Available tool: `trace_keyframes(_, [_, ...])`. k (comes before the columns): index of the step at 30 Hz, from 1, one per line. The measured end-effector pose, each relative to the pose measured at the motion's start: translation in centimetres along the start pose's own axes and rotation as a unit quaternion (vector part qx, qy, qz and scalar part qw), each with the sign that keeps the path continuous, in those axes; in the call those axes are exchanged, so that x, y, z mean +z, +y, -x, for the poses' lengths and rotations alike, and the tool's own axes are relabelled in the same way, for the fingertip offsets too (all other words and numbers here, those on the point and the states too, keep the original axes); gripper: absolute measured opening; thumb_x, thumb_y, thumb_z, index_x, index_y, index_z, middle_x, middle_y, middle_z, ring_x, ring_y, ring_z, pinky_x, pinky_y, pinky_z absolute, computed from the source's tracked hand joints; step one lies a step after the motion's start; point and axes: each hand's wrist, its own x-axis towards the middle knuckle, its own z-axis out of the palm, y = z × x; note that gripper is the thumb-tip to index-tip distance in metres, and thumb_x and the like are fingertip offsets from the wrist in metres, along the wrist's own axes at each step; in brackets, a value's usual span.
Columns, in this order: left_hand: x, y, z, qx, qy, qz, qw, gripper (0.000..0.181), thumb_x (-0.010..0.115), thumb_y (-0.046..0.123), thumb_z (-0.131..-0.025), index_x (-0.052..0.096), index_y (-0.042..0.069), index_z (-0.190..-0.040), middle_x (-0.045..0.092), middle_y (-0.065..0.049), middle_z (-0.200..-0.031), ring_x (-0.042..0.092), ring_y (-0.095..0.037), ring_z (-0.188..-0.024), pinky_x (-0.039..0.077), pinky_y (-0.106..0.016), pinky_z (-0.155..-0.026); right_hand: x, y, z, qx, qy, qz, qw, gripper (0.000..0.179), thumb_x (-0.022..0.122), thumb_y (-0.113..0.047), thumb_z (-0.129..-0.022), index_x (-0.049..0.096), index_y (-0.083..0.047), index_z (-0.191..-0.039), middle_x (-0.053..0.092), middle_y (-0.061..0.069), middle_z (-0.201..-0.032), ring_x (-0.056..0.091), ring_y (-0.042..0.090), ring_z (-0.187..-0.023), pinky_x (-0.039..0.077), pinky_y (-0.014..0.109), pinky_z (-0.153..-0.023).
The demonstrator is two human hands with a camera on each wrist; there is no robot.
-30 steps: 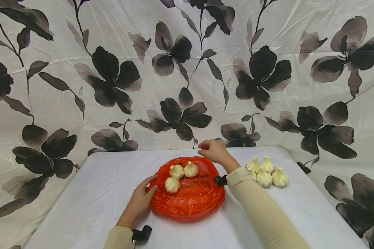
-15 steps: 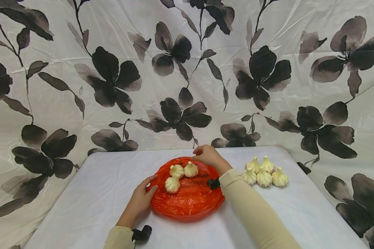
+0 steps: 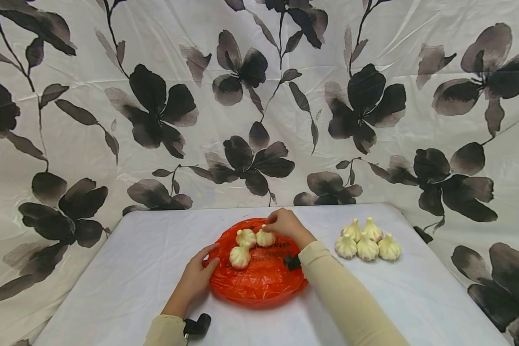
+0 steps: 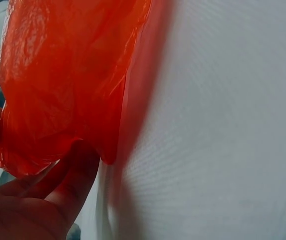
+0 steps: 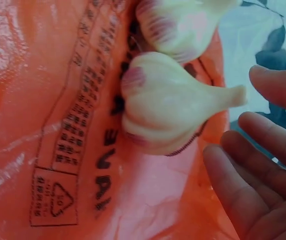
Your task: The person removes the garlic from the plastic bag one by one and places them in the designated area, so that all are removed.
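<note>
A red plastic bag (image 3: pixel 259 283) with dark print lies rounded and puffed out on the table. On it sit three pale garlic bulbs, among them a front bulb (image 3: pixel 240 257), a back-left bulb (image 3: pixel 245 237) and a right-hand bulb (image 3: pixel 265 238). My left hand (image 3: pixel 201 269) grips the bag's left edge, its fingers (image 4: pixel 78 182) reaching beneath the plastic. My right hand (image 3: pixel 285 225) is over the back of the bag. In the right wrist view, its thumb and fingers (image 5: pixel 227 172) stand apart around the stem end of a garlic bulb (image 5: pixel 162 107), with a small gap.
Several more garlic bulbs (image 3: pixel 366 247) stand grouped on the white table (image 3: pixel 147 259), right of the bag. Behind the table hangs a white cloth (image 3: pixel 302 158) with dark flower print.
My right hand has come left and down from behind the bag to the right-hand garlic bulb. My left hand has stayed at the bag's edge.
</note>
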Motion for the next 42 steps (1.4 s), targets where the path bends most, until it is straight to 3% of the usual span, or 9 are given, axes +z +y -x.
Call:
trace_keyframes(12, [0.0, -0.2, 0.0, -0.001, 0.001, 0.004, 1.0000, 0.045, 0.055, 0.026, -0.098, 0.046, 0.026, -0.143, 0.042, -0.015, -0.150, 0.048, -0.040, -0.132, 0.051, -0.050, -0.098, 1.3, -0.3, 0.1, -0.001, 0.018, 0.027, 0.9995, 0.015, 0.076, -0.021, -0.081, 0.076, -0.008, -0.089, 0.072, 0.005, -0.088, 0.061, 0.017, -0.078, 0.053, 0.030, -0.071])
trace_keyframes(28, [0.0, -0.4, 0.0, 0.002, 0.004, 0.005, 1.0000, 0.046, 0.055, 0.026, -0.098, 0.046, 0.026, -0.143, 0.044, -0.015, -0.149, 0.052, -0.039, -0.128, 0.053, -0.048, -0.096, 1.7, -0.3, 0.1, -0.030, 0.054, 0.066, 0.9959, 0.012, 0.069, -0.020, -0.085, 0.074, -0.009, -0.086, 0.071, 0.003, -0.083, 0.059, 0.017, -0.071, 0.050, 0.028, -0.065])
trace_keyframes(36, [0.0, -0.3, 0.0, -0.006, 0.004, 0.004, 1.0000, 0.046, 0.055, 0.027, -0.098, 0.045, 0.027, -0.143, 0.043, -0.015, -0.150, 0.050, -0.039, -0.130, 0.052, -0.048, -0.096, 1.5, -0.3, 0.3, -0.036, 0.062, 0.047, 0.9963, 0.011, 0.069, -0.016, -0.078, 0.074, -0.011, -0.086, 0.070, 0.002, -0.081, 0.058, 0.016, -0.070, 0.049, 0.028, -0.063])
trace_keyframes(42, [0.0, -0.2, 0.1, -0.011, 0.002, 0.005, 0.9999, 0.046, 0.055, 0.028, -0.099, 0.045, 0.027, -0.143, 0.042, -0.014, -0.151, 0.049, -0.039, -0.131, 0.052, -0.048, -0.096, 1.3, -0.2, 0.6, -0.041, 0.070, 0.030, 0.9963, 0.012, 0.069, -0.018, -0.080, 0.073, -0.011, -0.088, 0.069, 0.002, -0.081, 0.057, 0.015, -0.071, 0.049, 0.028, -0.064])
